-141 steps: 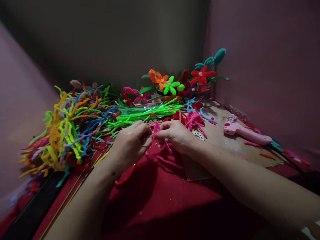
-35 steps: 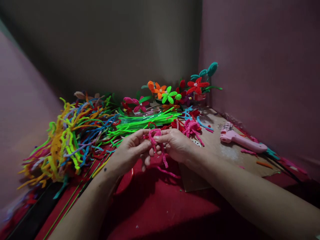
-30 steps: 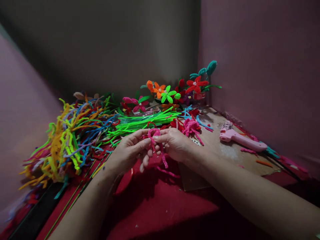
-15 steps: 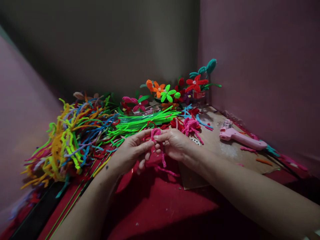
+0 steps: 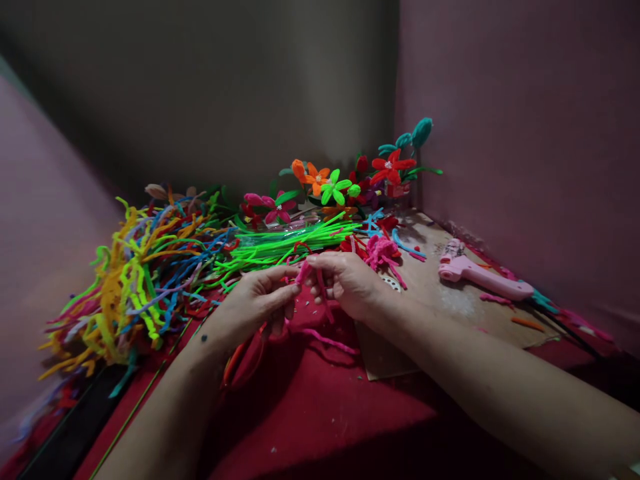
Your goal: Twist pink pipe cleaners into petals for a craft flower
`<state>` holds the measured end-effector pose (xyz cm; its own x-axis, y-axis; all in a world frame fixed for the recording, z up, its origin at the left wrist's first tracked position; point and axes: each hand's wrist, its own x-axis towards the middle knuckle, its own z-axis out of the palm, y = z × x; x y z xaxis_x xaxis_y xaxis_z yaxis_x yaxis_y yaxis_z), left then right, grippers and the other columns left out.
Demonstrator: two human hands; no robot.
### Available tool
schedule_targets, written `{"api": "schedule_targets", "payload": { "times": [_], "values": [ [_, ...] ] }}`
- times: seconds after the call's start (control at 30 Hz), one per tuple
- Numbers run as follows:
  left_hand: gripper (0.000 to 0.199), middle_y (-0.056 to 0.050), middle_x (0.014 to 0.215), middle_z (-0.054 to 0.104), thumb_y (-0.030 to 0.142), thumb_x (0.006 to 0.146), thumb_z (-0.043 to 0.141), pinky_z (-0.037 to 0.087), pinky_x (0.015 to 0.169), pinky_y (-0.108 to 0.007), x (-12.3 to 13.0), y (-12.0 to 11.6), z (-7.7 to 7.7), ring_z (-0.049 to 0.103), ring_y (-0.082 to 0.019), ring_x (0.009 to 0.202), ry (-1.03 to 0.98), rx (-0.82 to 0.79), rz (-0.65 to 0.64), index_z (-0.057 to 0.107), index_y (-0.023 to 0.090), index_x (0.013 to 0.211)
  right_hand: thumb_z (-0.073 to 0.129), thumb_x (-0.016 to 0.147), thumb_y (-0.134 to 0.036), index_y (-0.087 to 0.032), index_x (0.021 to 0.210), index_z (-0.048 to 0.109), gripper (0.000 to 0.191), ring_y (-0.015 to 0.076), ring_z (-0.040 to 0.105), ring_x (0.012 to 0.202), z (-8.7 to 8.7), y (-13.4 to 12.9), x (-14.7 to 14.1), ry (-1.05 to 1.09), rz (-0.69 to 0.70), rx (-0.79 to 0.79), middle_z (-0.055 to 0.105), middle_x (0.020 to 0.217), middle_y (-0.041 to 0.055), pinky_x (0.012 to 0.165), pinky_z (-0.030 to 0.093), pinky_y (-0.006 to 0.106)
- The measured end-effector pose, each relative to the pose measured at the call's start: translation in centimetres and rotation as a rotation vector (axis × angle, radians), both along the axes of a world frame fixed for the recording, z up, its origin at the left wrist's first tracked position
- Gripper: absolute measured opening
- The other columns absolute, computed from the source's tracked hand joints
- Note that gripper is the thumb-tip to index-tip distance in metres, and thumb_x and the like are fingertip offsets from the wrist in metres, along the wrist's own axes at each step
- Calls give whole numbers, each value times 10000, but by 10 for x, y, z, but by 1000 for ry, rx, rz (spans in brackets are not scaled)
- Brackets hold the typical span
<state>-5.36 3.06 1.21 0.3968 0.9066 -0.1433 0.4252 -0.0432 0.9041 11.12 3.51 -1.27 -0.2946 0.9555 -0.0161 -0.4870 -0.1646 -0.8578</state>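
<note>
A pink pipe cleaner [image 5: 303, 273] is pinched between my two hands above the red tabletop. My left hand [image 5: 265, 297] grips it from the left with thumb and forefinger. From the right, my right hand [image 5: 343, 277] pinches its upper part, and a loose end hangs below those fingers. Another pink pipe cleaner [image 5: 333, 342] lies on the red cloth below. Partly behind my left wrist rest red-handled scissors [image 5: 243, 360]. A bunch of bent pink pipe cleaners [image 5: 383, 251] sits just beyond my right hand.
A heap of multicoloured pipe cleaners [image 5: 135, 280] lies at left. Green pipe cleaners [image 5: 295, 241] stretch across the back, before several finished flowers [image 5: 336, 187]. A pink glue gun [image 5: 485, 277] rests on a cardboard sheet [image 5: 450, 313] at right, near the wall.
The pink pipe cleaner's rounded loop has become a narrower, slanted shape between my fingers. My left hand has shifted slightly down and left, showing more of the red handles.
</note>
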Motion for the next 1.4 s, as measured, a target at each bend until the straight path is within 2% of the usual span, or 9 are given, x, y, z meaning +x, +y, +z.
{"api": "schedule_targets", "payload": {
  "times": [0.17, 0.27, 0.43, 0.6, 0.8, 0.93, 1.1, 1.27, 1.4],
  "values": [
    [221, 26, 513, 553, 366, 775, 563, 371, 337, -165, 2, -3, 6, 506, -82, 359, 35, -41, -49, 560, 147, 747, 634, 652, -237, -147, 624, 606, 98, 83, 454, 479, -6, 3, -3, -28, -148, 105, 540, 553, -21, 503, 353, 244],
    [240, 1, 461, 561, 354, 786, 547, 386, 351, -169, 1, -4, 9, 505, -91, 359, 69, -80, -93, 527, 144, 673, 642, 656, -269, -137, 591, 594, 155, 82, 456, 480, -10, 4, -4, -27, -143, 116, 535, 532, -17, 523, 355, 248],
    [220, 12, 377, 529, 350, 795, 555, 317, 305, -137, -2, -2, 6, 435, -67, 290, 11, -112, -107, 559, 135, 748, 636, 664, -274, -135, 565, 582, 179, 69, 425, 445, -11, 5, -3, -37, -148, 128, 526, 509, -23, 490, 325, 239],
    [196, 39, 501, 551, 311, 797, 562, 392, 286, -176, 4, -2, -1, 507, -101, 336, -333, -258, -69, 535, 176, 936, 607, 699, -264, -141, 587, 575, 169, 77, 443, 436, -7, 1, -2, -103, -210, 189, 527, 489, -26, 486, 328, 241],
    [125, 3, 637, 588, 238, 785, 575, 444, 336, -194, 15, -4, -6, 530, -81, 388, -380, -178, -43, 547, 127, 735, 603, 719, -301, -141, 532, 548, 253, 66, 412, 429, -6, -1, -3, -141, -211, 222, 494, 461, -33, 488, 318, 237],
    [164, 14, 526, 545, 228, 793, 562, 466, 385, -207, 14, -5, -5, 532, -91, 394, -288, -115, -73, 563, 118, 672, 610, 707, -264, -136, 539, 548, 220, 78, 435, 431, -9, 1, -4, -8, -146, 70, 514, 477, -19, 470, 328, 240],
    [108, 4, 600, 584, 203, 775, 571, 424, 317, -195, 7, -3, -4, 530, -94, 363, -344, -189, -87, 567, 124, 701, 533, 748, -180, -122, 563, 563, 196, 78, 439, 388, -3, 1, -7, 127, -45, -165, 520, 461, -5, 429, 321, 232],
    [127, -33, 654, 630, 212, 774, 578, 451, 353, -199, 6, -1, -4, 554, -98, 398, -363, -170, -61, 591, 102, 710, 593, 729, -243, -118, 559, 568, 212, 79, 478, 440, -5, 3, -3, 86, -45, 21, 542, 498, 0, 467, 351, 227],
    [127, -44, 581, 638, 211, 767, 591, 462, 398, -200, 8, -2, -2, 565, -108, 409, -332, -73, 14, 598, 91, 726, 650, 671, -252, -113, 626, 609, 151, 60, 445, 430, -6, 1, 0, -116, 14, 94, 567, 529, -2, 426, 310, 204]
  ]
}}
